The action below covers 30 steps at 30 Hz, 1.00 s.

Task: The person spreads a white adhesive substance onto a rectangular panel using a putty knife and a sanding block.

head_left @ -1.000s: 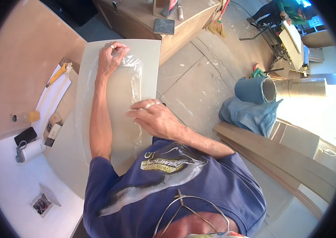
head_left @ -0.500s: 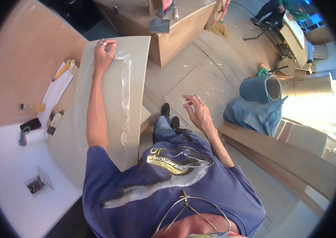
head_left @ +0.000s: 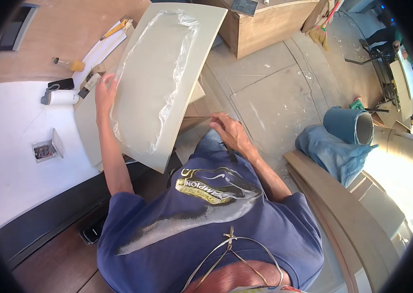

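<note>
A pale flat panel [head_left: 155,83] slants across the work surface, its near corner toward my body. A wet-looking whitish bead [head_left: 168,105] runs round its face in a rough loop. My left hand [head_left: 105,95] is at the panel's left edge, beside the bead, fingers bent in and slightly blurred. Whatever its fingertips hold, if anything, is hidden. My right hand [head_left: 233,134] hangs above my thigh, right of the panel, its fingers loosely bent and apart, with nothing seen in them.
Left of the panel are a yellow-handled tool [head_left: 116,29], a white cylinder [head_left: 62,97] and a wall box [head_left: 45,151]. A wooden box [head_left: 265,29], broom [head_left: 320,36], blue bucket [head_left: 345,124] and long boards [head_left: 343,205] stand or lie around. A co-worker [head_left: 382,36] is far right.
My left hand has come from the panel's far end down to its left edge. My right hand has moved nearer the panel. The view has shifted, showing the panel's near corner.
</note>
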Each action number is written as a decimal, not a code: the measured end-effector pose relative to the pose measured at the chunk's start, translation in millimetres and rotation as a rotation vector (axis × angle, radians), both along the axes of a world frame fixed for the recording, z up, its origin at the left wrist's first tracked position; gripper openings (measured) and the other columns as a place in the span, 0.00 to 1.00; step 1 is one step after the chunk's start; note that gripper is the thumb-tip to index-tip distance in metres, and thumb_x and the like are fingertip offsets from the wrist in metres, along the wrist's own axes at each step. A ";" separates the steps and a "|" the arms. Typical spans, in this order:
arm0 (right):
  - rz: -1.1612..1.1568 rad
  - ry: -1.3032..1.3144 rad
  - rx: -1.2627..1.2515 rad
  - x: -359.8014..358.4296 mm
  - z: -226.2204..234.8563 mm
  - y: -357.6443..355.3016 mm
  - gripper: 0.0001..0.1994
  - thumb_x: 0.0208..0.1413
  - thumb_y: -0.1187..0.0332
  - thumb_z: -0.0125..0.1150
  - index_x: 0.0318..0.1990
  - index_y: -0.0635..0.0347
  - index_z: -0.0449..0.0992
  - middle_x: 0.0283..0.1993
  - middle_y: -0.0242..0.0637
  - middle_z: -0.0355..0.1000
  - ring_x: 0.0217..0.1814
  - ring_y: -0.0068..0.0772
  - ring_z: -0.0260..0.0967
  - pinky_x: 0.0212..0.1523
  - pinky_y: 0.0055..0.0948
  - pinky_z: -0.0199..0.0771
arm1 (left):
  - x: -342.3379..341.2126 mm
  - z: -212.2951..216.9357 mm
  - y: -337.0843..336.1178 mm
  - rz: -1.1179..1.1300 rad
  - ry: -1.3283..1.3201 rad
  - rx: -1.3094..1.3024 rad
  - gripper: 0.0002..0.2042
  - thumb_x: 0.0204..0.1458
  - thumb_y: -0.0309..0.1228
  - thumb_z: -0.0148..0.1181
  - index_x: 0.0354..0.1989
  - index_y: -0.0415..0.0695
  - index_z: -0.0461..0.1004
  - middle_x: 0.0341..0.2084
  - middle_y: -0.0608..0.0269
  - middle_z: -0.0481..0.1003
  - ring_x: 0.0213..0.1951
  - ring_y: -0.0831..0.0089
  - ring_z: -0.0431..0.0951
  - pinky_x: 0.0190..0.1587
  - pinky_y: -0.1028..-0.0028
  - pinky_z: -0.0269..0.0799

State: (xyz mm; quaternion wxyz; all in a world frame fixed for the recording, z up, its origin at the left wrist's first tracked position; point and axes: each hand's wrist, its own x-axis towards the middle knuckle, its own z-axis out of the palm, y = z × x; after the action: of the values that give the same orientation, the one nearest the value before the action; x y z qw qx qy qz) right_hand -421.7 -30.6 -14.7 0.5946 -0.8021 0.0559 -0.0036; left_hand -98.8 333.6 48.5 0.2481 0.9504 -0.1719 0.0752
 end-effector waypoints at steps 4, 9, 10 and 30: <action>0.055 0.001 0.130 -5.4 -1.7 40.2 0.18 0.68 0.65 0.60 0.61 0.64 0.72 0.46 0.49 0.79 0.46 0.47 0.80 0.48 0.38 0.79 | -45.3 -27.9 64.8 0.205 0.035 0.013 0.22 0.62 0.43 0.61 0.54 0.36 0.78 0.50 0.44 0.79 0.54 0.51 0.77 0.60 0.58 0.71; 0.040 0.013 0.387 -6.8 1.2 86.0 0.28 0.74 0.59 0.53 0.74 0.60 0.57 0.53 0.48 0.75 0.48 0.37 0.79 0.51 0.37 0.80 | -78.3 -47.2 68.1 0.236 -0.098 0.035 0.25 0.62 0.47 0.60 0.55 0.35 0.77 0.52 0.40 0.77 0.54 0.46 0.76 0.60 0.55 0.70; 0.013 0.012 0.431 -8.3 0.7 98.8 0.29 0.74 0.57 0.52 0.75 0.60 0.54 0.54 0.48 0.73 0.49 0.37 0.79 0.52 0.37 0.80 | -82.0 -49.0 69.5 0.240 -0.120 0.029 0.26 0.61 0.47 0.60 0.55 0.35 0.77 0.52 0.40 0.77 0.56 0.43 0.75 0.61 0.53 0.69; -0.370 -0.170 0.330 -6.7 23.7 77.7 0.34 0.73 0.55 0.52 0.78 0.64 0.52 0.78 0.48 0.57 0.79 0.37 0.54 0.76 0.33 0.53 | -188.9 -23.9 14.2 0.214 -0.080 -0.040 0.30 0.62 0.48 0.59 0.52 0.25 0.75 0.49 0.33 0.75 0.56 0.40 0.73 0.60 0.49 0.69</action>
State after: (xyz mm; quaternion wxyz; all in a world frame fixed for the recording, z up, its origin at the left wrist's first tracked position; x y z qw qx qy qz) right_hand -428.4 47.0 9.0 0.7094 -0.6671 0.1511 -0.1703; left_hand -287.8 347.8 24.5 0.2507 0.9544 -0.0776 0.1424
